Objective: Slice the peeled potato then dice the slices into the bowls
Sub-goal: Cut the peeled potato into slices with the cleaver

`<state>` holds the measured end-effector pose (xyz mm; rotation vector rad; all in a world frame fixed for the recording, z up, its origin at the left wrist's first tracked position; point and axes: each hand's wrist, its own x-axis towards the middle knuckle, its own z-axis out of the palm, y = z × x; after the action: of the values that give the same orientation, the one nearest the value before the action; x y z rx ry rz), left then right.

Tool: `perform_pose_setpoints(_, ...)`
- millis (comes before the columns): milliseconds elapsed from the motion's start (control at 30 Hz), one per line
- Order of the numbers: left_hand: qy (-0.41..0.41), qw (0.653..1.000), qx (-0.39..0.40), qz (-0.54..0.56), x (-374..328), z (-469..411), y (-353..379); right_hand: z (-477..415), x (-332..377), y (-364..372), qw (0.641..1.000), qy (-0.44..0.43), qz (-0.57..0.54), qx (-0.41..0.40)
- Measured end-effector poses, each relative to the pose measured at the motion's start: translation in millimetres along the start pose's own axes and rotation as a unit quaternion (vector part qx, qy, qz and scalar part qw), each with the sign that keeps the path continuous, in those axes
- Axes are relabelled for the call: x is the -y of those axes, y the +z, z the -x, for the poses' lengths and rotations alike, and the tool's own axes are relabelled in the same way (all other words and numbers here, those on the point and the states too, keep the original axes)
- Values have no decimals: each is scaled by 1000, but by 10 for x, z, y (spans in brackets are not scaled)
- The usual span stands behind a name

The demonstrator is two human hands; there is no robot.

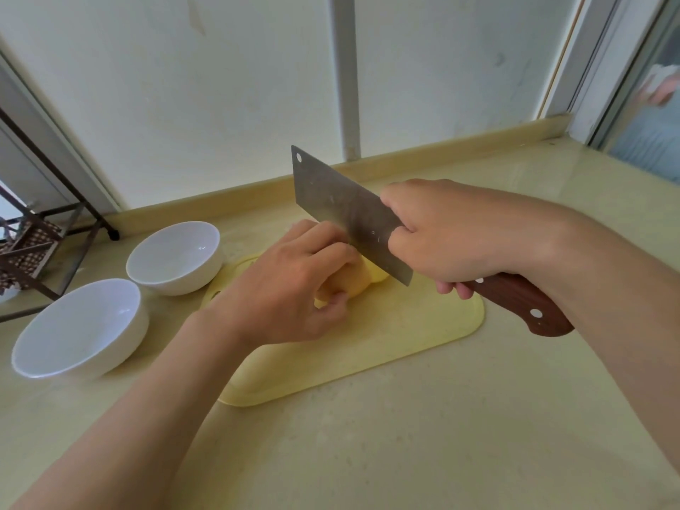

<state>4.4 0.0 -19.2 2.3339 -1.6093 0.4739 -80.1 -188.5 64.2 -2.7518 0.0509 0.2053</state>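
Two white bowls are sitting side by side at the left of the frame, the nearer bowl (79, 327) in the lower left and the farther bowl (174, 257) just above and to the right of it; I cannot tell whether they are touching. Both are showing plain white insides. Just right of them, a pale yellow cutting board (404, 336) is lying on the beige counter (441, 436) in the middle of the frame. You are holding the peeled potato (355, 283) down on the board's far left part, a little left of centre, with your left hand (290, 285): fingers curling over its top, thumb tucking against its near side. Your right hand (452, 233) is wrapping tightly around the knife (338, 200) where the blade meets the brown wooden handle, right of centre. The wide blade is tilting up toward the upper middle, its lower edge meeting the potato right beside your left knuckles. A dark metal rack (33, 244) is standing at the far left edge.
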Motion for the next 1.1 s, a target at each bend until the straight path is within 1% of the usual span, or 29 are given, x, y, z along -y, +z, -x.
perform_pose_setpoints(200, -5, 1000, 4, 4, 11, -7, -9, 26, 4, -32, 1000, -2, 2, -8)
perform_pose_setpoints(633, -16, 1000, 13, 9, 30, -15, -11, 87, 35, -53, 999, -6, 35, 8)
perform_pose_setpoints(1100, -20, 1000, 19, -4, 25, -17, -14, 121, 76, -79, 999, -7, 42, 19)
